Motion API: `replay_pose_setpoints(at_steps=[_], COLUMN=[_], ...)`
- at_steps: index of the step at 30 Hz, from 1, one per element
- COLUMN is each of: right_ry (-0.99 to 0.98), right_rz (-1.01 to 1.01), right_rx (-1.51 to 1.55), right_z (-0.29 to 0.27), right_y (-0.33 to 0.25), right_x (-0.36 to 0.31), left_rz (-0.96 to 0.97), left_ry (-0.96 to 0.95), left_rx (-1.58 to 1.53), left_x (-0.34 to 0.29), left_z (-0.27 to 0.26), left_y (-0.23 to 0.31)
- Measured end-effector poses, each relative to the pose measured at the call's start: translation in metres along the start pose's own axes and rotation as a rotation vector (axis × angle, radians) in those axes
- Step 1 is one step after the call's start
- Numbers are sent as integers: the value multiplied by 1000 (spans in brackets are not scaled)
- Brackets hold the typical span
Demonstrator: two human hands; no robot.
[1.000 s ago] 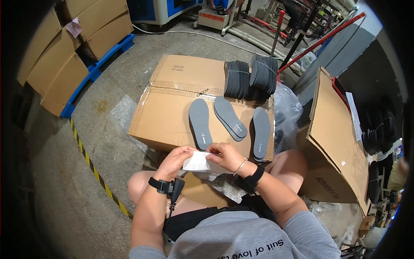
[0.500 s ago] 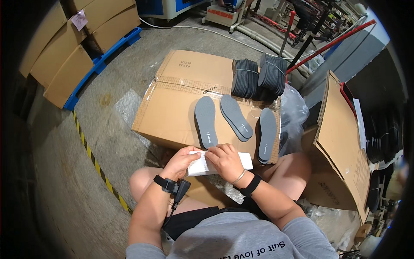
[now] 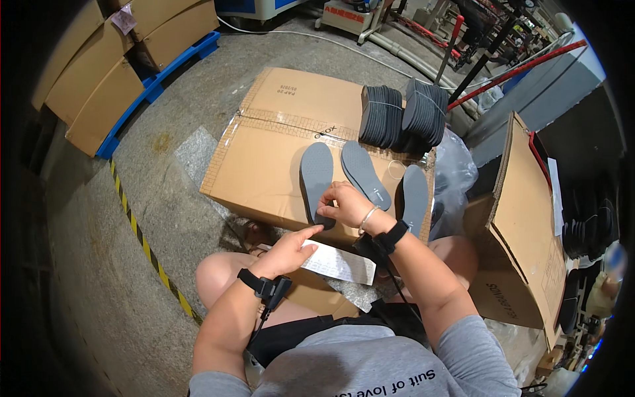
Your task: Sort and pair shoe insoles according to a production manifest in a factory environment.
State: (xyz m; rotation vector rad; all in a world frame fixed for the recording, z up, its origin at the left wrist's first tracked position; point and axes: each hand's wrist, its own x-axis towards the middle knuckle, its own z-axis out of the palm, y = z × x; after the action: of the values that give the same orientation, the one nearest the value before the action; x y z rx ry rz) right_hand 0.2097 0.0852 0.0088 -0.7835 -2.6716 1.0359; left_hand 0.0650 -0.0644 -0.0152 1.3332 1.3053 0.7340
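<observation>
A grey insole (image 3: 317, 171) lies at the left of a row on a cardboard box (image 3: 264, 165). At its heel, my right hand (image 3: 345, 204) is closed in a pinch; anything between those fingertips is hidden. My left hand (image 3: 290, 253) holds a long white paper strip (image 3: 340, 264) with small print, below the box's near edge. The left index finger stretches out to the same insole's heel. To the right lie an overlapping pair of grey insoles (image 3: 359, 169) and, farther right, another grey insole (image 3: 415, 192), partly behind my right wrist.
Two banded stacks of dark insoles, a left stack (image 3: 381, 116) and a right stack (image 3: 424, 114), stand at the box's far right corner. A loose rubber band (image 3: 396, 169) lies nearby. An open carton (image 3: 529, 225) stands at right, with clear plastic (image 3: 453, 162) beside it.
My right hand has moved from the paper strip forward onto the left insole's heel. The left hand keeps the strip, now lower and tilted, its index finger stretched toward the heel.
</observation>
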Motion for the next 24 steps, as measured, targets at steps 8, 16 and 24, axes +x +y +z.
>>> replay_pose_setpoints(at_steps=[8,16,24], right_ry=[-16,134,312], right_rz=[71,51,165], right_rx=[-15,-39,-189], right_z=[10,21,29], right_y=[5,3,-10], right_x=[12,6,8], left_rz=[22,-44,-28], left_ry=[6,-18,0], left_rx=[65,41,33], left_x=[0,0,0], left_z=[-2,-4,-1], left_y=[3,6,-3])
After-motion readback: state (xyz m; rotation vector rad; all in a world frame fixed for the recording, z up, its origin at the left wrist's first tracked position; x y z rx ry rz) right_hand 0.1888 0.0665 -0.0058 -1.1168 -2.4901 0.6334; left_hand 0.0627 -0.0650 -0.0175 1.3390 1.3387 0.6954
